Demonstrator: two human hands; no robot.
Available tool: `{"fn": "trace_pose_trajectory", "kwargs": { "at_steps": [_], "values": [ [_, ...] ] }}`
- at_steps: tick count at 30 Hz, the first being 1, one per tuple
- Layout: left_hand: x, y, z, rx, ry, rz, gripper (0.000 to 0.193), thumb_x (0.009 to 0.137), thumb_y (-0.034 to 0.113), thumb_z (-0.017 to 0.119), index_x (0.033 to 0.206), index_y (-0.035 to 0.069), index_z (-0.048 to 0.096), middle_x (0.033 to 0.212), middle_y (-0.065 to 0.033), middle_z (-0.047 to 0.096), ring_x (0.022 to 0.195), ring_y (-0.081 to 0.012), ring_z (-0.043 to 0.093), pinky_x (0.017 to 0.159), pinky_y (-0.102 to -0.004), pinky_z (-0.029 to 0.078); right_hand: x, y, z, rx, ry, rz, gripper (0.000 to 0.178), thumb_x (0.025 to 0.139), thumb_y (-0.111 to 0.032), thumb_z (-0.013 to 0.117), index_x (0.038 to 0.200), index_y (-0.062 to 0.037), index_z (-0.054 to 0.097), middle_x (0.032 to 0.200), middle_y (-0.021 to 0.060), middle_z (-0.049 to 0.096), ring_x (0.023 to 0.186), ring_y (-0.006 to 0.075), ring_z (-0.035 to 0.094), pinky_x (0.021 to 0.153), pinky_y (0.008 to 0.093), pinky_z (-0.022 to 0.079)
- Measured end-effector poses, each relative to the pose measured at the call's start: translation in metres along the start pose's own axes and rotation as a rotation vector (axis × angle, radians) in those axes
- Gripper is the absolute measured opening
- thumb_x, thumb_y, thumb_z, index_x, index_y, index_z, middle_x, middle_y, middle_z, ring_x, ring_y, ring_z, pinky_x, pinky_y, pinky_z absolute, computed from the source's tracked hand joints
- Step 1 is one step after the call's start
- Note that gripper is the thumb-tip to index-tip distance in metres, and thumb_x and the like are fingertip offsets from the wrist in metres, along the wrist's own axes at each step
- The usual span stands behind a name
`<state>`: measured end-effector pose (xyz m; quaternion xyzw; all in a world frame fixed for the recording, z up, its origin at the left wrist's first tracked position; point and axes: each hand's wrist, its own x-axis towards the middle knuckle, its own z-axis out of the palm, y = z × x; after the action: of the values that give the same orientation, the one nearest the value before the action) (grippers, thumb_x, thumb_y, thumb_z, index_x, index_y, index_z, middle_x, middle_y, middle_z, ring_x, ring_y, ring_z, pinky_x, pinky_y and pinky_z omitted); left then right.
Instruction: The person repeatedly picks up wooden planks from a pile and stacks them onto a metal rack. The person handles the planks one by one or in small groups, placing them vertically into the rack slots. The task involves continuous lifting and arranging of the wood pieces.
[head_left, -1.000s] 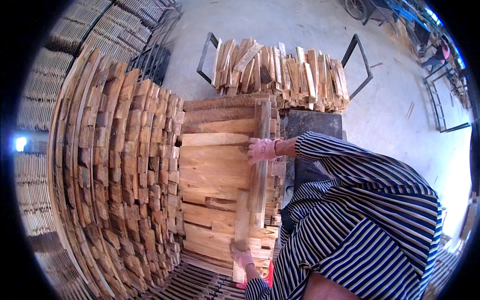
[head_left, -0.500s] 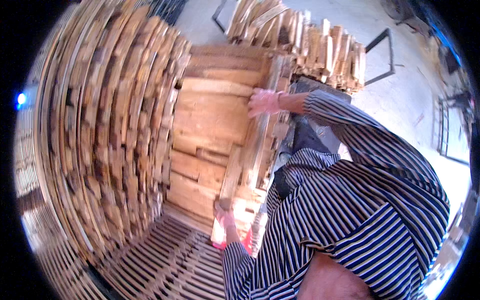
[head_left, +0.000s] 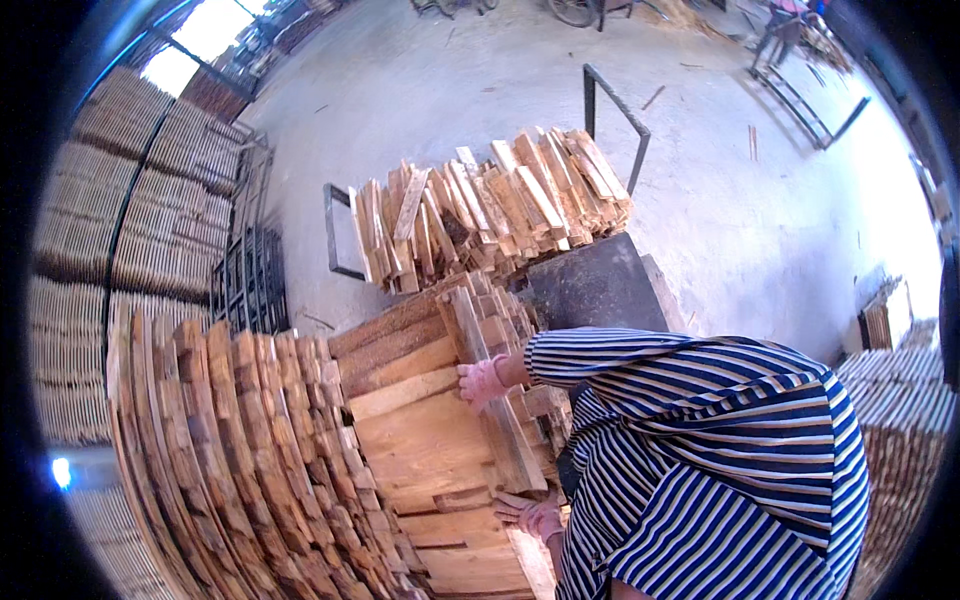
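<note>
A long brown wooden plank [head_left: 512,445] is seen mid-frame on pale wooden boards [head_left: 405,435]. It is touched by the pink-gloved right hand [head_left: 485,383]; any pinch cannot be told. The pink-gloved left hand [head_left: 535,515], fingers spread, has been brought up, so both are near it.

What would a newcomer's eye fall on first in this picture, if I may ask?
Probably the boldly striped shirt at lower right, then the stack of wood pieces filling the lower left. Near the centre, the pink-gloved right hand rests on a long plank, with the left hand by the plank's lower end.
</note>
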<state>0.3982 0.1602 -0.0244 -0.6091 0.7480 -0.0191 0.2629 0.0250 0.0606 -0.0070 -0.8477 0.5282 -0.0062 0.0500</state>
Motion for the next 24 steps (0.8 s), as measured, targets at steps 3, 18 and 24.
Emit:
{"fn": "trace_pose_trajectory", "kwargs": {
  "at_steps": [3, 18, 24],
  "values": [
    [0.013, 0.001, 0.005, -0.1, -0.181, 0.049, 0.119, 0.076, 0.053, 0.071, 0.17, 0.019, 0.007, 0.175, -0.0145, 0.01, 0.159, -0.0396, 0.015, 0.127, -0.0543, 0.022, 0.002, 0.004, 0.011, -0.011, 0.029, -0.014, 0.021, 0.093, -0.031, 0.062, 0.112, -0.0291, 0.071, 0.113, 0.0025, 0.067, 0.111, 0.0274, 0.063, 0.099, 0.049, 0.047],
    [-0.03, 0.179, -0.216, -1.032, -0.134, -0.191, 0.092, 0.078, 0.016, 0.087, 0.159, 0.009, 0.043, 0.157, -0.0169, 0.051, 0.142, -0.0319, 0.05, 0.118, -0.0348, 0.036, -0.165, 0.102, 0.071, 0.935, 0.291, 0.701, 0.083, 0.077, -0.018, 0.075, 0.154, -0.0168, 0.045, 0.152, 0.0263, 0.05, 0.143, 0.0436, 0.047, 0.12, 0.0484, 0.039],
    [0.01, 0.335, -0.245, -1.037, -0.574, 0.194, 0.083, 0.087, 0.006, 0.08, 0.158, 0.001, 0.04, 0.157, -0.0212, 0.048, 0.148, -0.0317, 0.043, 0.123, -0.0407, 0.031, -0.309, 0.271, 0.179, 1.225, 0.211, 2.047, 0.083, 0.082, -0.031, 0.075, 0.155, -0.0112, 0.04, 0.143, 0.0252, 0.057, 0.136, 0.0429, 0.055, 0.112, 0.0492, 0.046]
  ]
}}
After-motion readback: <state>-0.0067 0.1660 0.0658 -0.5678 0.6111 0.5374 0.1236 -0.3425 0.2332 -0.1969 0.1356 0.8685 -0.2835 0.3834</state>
